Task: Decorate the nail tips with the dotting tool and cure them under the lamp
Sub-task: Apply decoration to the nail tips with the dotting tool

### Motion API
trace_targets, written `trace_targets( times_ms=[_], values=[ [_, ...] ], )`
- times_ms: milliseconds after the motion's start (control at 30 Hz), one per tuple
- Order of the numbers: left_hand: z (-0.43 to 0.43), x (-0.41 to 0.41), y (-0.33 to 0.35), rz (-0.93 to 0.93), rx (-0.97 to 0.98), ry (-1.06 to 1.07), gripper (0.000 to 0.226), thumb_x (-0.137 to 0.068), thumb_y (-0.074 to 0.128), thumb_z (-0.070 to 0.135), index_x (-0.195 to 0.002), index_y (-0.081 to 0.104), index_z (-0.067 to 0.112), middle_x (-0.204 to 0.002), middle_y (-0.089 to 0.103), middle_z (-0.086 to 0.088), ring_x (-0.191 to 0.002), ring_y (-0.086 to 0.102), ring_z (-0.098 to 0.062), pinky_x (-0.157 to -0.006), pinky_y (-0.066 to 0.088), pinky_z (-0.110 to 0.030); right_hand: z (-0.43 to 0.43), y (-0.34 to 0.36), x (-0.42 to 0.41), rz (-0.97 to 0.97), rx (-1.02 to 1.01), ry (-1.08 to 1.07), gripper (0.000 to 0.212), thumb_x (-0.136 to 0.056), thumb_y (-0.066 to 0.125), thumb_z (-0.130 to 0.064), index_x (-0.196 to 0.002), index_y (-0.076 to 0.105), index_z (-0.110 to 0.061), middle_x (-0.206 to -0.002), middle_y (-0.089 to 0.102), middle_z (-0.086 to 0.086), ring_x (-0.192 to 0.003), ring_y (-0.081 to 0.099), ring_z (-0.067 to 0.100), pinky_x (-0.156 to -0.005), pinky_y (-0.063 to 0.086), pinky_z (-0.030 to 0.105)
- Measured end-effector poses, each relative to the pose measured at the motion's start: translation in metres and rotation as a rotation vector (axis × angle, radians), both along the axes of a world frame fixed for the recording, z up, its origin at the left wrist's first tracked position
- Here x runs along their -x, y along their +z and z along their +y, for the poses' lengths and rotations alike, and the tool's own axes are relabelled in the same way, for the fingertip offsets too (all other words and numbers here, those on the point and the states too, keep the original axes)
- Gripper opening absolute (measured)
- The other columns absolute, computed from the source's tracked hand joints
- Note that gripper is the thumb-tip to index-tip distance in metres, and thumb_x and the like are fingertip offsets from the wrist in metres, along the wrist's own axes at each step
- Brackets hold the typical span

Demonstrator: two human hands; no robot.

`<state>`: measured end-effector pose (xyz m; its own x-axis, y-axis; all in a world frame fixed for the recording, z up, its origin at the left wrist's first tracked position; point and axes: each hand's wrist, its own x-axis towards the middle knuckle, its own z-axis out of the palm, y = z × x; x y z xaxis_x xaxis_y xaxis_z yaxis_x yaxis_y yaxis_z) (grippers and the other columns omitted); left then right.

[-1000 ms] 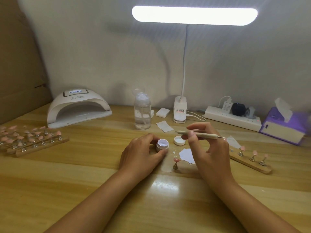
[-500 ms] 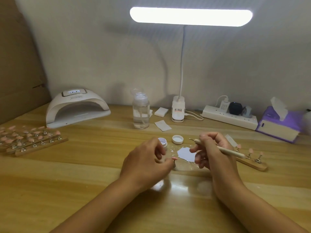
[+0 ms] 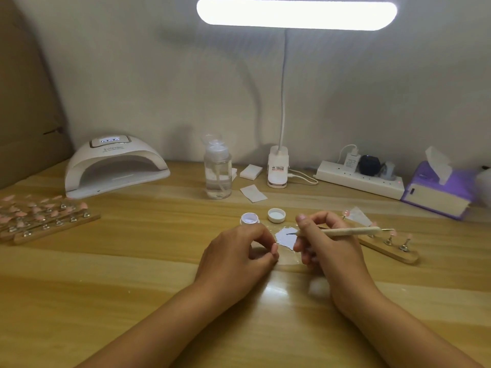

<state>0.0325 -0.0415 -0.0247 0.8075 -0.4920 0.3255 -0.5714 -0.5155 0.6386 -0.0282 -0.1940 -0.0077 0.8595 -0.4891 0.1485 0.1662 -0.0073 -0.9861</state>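
Here, right hand (image 3: 329, 251) pinching tool (image 3: 345, 231), left (image 3: 233, 253) unclear

Left hand (image 3: 233, 257) from jar (image 3: 249, 218) to nail tip (image 3: 275, 246); dotting tool (image 3: 345, 231) now tip-left, on the white patch (image 3: 283, 237).

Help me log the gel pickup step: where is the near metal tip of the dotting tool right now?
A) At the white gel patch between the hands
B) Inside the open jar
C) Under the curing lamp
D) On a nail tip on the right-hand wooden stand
A: the right hand holds the dotting tool with its near tip at the white gel patch, apart from the open jar.
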Motion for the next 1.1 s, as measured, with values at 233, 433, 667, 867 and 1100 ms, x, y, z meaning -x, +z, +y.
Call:
trace_targets(
  times_ms=[233, 433, 667, 867, 1100],
  values=[
    [-0.001, -0.006, -0.002, 0.041, 0.052, -0.054, 0.011, -0.082, 0.073, 0.034, -0.077, 0.066, 0.041, -0.081, 0.066, 0.032, -0.058, 0.054, 0.007, -0.059, 0.034, -0.022, 0.002, -0.001, 0.0, 0.073, 0.062, 0.021, 0.024, -0.089, 0.068, -0.016, -0.074, 0.053, -0.006, -0.049, 0.059, 0.005, -0.039, 0.048, 0.01, -0.038, 0.037, 0.017],
    [0.001, -0.015, 0.003, -0.006, -0.021, -0.071, 0.013, -0.081, 0.073, 0.037, -0.076, 0.063, 0.044, -0.072, 0.058, 0.037, -0.06, 0.051, 0.002, -0.058, 0.035, -0.025, 0.002, -0.001, 0.0, 0.071, 0.064, 0.047, 0.022, -0.088, 0.069, -0.012, -0.075, 0.051, -0.011, -0.051, 0.061, 0.003, -0.042, 0.052, 0.009, -0.04, 0.039, 0.017],
    [0.001, -0.015, 0.0, -0.087, -0.022, -0.094, 0.01, -0.08, 0.073, 0.035, -0.08, 0.064, 0.04, -0.071, 0.054, 0.037, -0.06, 0.049, -0.001, -0.055, 0.03, -0.024, 0.001, -0.003, -0.001, 0.114, 0.106, 0.04, 0.023, -0.077, 0.065, -0.01, -0.063, 0.048, -0.015, -0.052, 0.063, 0.01, -0.041, 0.051, 0.011, -0.041, 0.04, 0.019],
    [0.002, -0.015, -0.002, -0.103, -0.017, -0.095, 0.01, -0.08, 0.074, 0.035, -0.079, 0.065, 0.037, -0.074, 0.054, 0.034, -0.06, 0.049, -0.003, -0.055, 0.031, -0.024, 0.001, -0.005, -0.002, 0.124, 0.133, 0.052, 0.02, -0.077, 0.065, -0.011, -0.066, 0.049, -0.013, -0.055, 0.066, 0.012, -0.043, 0.054, 0.011, -0.043, 0.043, 0.02],
    [0.001, -0.016, -0.002, -0.113, -0.02, -0.099, 0.009, -0.081, 0.074, 0.036, -0.079, 0.065, 0.037, -0.072, 0.052, 0.037, -0.06, 0.049, -0.002, -0.056, 0.03, -0.024, 0.002, -0.005, -0.004, 0.124, 0.141, 0.055, 0.019, -0.076, 0.065, -0.011, -0.067, 0.049, -0.012, -0.056, 0.067, 0.012, -0.043, 0.055, 0.011, -0.044, 0.043, 0.021]
  ],
)
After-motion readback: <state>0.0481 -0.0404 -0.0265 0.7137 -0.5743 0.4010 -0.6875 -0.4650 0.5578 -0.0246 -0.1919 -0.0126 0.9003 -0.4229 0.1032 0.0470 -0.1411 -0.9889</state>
